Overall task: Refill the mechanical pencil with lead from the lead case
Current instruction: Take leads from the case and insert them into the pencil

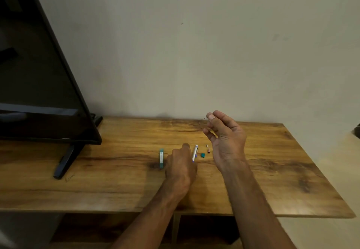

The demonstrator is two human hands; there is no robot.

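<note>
Mechanical pencil (195, 152), white, flat on wooden table (272, 170), left hand (181, 164) just beside it, grip cannot be told, right hand (227, 141) raised, pinching thin lead (204, 119), teal lead case (161, 158) left of both hands

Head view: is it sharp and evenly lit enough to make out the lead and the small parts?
Head view: dim, soft light; wide-angle bending tilts the television; the lead pinched by the right hand is a faint hairline; the pencil beside the left hand is small but legible.

Wooden table (116, 180): lead case (161, 158), pencil (195, 152), teal cap (203, 155), perhaps 2 tiny parts (208, 150)
</note>
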